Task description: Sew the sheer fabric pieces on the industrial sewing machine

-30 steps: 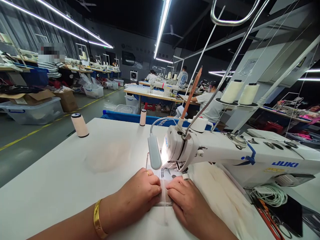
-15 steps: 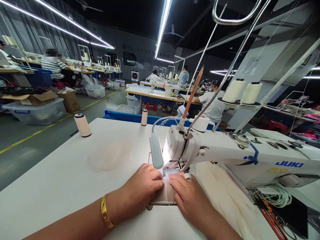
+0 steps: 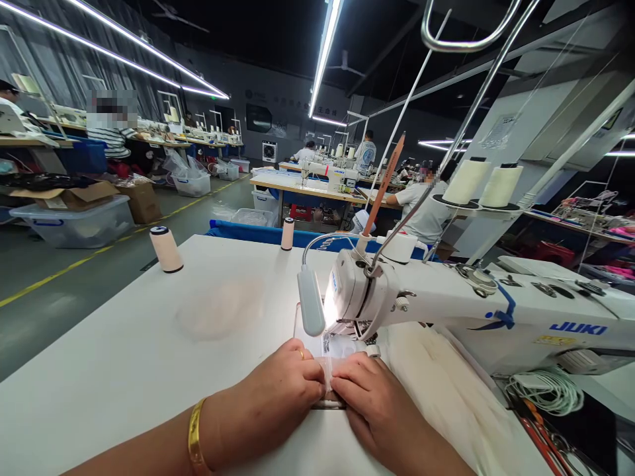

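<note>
My left hand [image 3: 278, 396], with a gold ring and bangle, presses down on a small white fabric piece [image 3: 331, 367] just in front of the needle of a white JUKI sewing machine [image 3: 446, 304]. My right hand [image 3: 377, 403] pinches the same piece from the right, fingertips almost touching the left hand's. The fabric lies under the presser foot, lit by the machine's lamp [image 3: 310, 309]. More cream cloth [image 3: 446, 396] is heaped under the machine arm to the right.
On the white table [image 3: 124, 357] stand two thread spools [image 3: 166, 250] [image 3: 286, 234] at the far edge and a pale fabric piece [image 3: 218, 314]. Scissors and coiled cord [image 3: 546, 390] lie right. Two thread cones [image 3: 489, 185] sit behind. Other people work at far tables.
Both hands slid forward toward the needle with the fabric, then drew back slightly toward me; they stay pinched together on the piece.
</note>
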The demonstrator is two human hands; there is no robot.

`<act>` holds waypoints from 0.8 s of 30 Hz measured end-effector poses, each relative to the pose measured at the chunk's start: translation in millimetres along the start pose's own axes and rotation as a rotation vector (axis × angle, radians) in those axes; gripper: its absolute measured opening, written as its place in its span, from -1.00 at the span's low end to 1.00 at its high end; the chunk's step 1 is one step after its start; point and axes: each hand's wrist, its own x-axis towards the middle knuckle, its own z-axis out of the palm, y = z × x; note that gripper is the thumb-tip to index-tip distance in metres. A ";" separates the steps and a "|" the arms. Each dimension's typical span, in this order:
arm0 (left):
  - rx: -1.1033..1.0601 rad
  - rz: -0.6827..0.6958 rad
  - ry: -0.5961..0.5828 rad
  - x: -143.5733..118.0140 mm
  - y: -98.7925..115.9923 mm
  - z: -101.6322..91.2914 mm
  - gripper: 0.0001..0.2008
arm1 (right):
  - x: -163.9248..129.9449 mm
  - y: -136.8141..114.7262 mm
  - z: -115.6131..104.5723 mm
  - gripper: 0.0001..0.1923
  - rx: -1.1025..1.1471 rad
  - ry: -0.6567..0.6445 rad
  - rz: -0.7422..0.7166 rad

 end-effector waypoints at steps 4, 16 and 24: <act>0.016 -0.049 -0.001 2.8 -3.0 -2.3 -0.75 | 0.6 2.8 3.2 -0.65 -0.032 -0.004 0.034; 0.073 -0.094 0.008 11.9 -18.6 -0.3 -0.75 | 9.1 8.8 12.7 -0.55 -0.114 0.059 0.150; 0.132 -0.145 -0.018 19.2 -21.5 -4.5 -0.76 | 8.5 15.6 17.9 -0.45 -0.152 0.007 0.197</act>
